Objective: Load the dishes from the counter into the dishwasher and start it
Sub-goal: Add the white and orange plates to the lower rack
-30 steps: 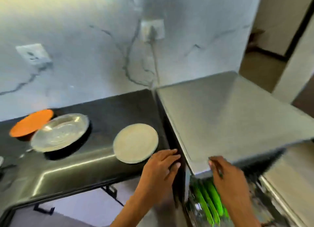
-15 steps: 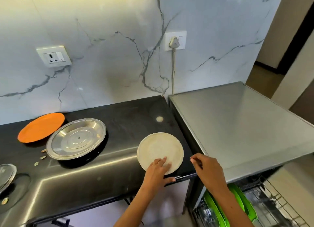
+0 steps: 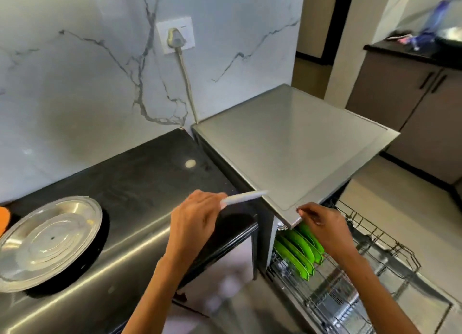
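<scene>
Left of the dishwasher [image 3: 295, 156], our left hand [image 3: 192, 223] pinches the pale plate [image 3: 243, 197] by its rim; stiff, light, probably breakable. Our right hand [image 3: 325, 230], fingers curled, rests at its corner.

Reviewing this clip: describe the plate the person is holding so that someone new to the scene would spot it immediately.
Start at the black stone counter beside the grey dishwasher top. Above the counter's right front corner, the left hand grips a thin, round, off-white plate, seen edge-on. Unlike the large steel plate lying flat and the green plates racked in the dishwasher, it is pale and held in the air.
</scene>
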Available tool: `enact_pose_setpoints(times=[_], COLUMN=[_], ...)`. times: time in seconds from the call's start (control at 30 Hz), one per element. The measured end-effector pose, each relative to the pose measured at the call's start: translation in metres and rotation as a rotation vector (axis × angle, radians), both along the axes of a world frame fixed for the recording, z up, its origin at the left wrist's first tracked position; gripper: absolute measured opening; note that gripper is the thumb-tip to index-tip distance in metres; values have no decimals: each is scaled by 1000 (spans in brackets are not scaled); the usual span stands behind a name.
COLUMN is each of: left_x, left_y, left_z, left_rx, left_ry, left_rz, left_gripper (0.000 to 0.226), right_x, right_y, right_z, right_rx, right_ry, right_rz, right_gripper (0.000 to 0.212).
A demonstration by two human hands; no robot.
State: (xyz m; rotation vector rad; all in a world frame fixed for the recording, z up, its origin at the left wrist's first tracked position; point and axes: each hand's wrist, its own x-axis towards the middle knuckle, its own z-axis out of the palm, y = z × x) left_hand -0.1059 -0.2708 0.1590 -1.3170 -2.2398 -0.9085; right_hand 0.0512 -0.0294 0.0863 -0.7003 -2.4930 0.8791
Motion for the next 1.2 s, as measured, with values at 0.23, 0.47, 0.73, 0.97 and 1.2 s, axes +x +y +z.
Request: enact_pose_setpoints(times=[0.23, 0.47, 0.73, 0.97, 1.2], left_x=[18, 90, 142, 118, 100], left_y=[118, 280, 401, 428, 440], left_z=[16, -46, -181, -352, -486], left_rx=[96, 14, -163, -419, -935], left_ry=[-243, -496, -725, -562, -264], left_rz=[-306, -615, -731, -537, -465], left_gripper=[18, 19, 29, 45, 53], right_x=[72, 177, 237, 230, 175], right_y=[65, 147, 230, 272, 317], right_z=[-9, -71, -175, -297, -378], right_rx=[2, -177, -178, -60, -72], right_ry=[53, 36, 68, -41, -89], right_rz=[-258, -582, -664, -628, -641], right_gripper=[11, 54, 42, 12, 11])
